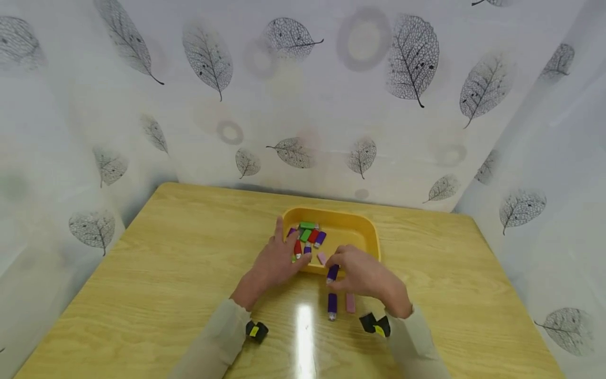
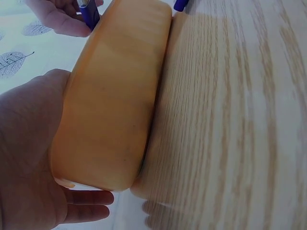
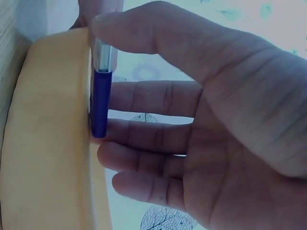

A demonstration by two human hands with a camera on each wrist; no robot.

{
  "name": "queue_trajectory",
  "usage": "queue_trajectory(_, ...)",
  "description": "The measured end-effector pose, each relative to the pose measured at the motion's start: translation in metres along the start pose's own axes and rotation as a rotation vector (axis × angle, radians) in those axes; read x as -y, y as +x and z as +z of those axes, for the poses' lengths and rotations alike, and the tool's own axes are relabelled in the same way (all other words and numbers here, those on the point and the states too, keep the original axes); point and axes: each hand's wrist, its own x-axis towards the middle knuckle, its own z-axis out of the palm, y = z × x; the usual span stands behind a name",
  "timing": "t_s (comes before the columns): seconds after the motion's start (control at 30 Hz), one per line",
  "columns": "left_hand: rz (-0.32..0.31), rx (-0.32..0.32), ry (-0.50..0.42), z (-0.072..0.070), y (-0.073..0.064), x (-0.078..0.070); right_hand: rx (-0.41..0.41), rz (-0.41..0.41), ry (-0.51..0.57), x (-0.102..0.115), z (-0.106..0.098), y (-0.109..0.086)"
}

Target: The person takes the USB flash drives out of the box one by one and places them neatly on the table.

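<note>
My right hand [image 1: 364, 271] pinches a purple USB stick [image 3: 100, 103] between thumb and fingers at the near rim of a yellow tray [image 1: 350, 215]. The stick's metal plug points toward the thumb. My left hand [image 1: 276, 260] lies against the tray's near left corner, its fingers fairly straight along the left end and its thumb over the near rim. Inside the tray, beside that hand, lie several USB sticks: green [image 1: 309, 225], red [image 1: 313, 236] and purple [image 1: 320, 239]. A pink stick [image 1: 322, 258] lies nearer the right hand.
In front of the tray, a purple USB stick [image 1: 333, 305] and a pink stick [image 1: 350, 303] lie side by side on the wooden table [image 1: 189, 252]. A leaf-patterned curtain [image 1: 303, 116] stands behind the table's back edge. Both wrists wear black camera mounts.
</note>
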Motion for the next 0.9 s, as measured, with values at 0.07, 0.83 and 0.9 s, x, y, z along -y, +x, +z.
queue_trajectory(0.07, 0.001, -0.001, 0.0, 0.001, 0.0, 0.0, -0.002, 0.003, -0.016, 0.003, 0.001, -0.002)
queue_trajectory(0.83, 0.013, -0.002, -0.008, 0.0, -0.001, 0.0, 0.223, -0.037, -0.068, 0.033, 0.029, 0.002)
queue_trajectory(0.9, 0.014, 0.002, -0.01, 0.001, -0.001, 0.0, 0.225, -0.049, -0.059, 0.033, 0.035, 0.005)
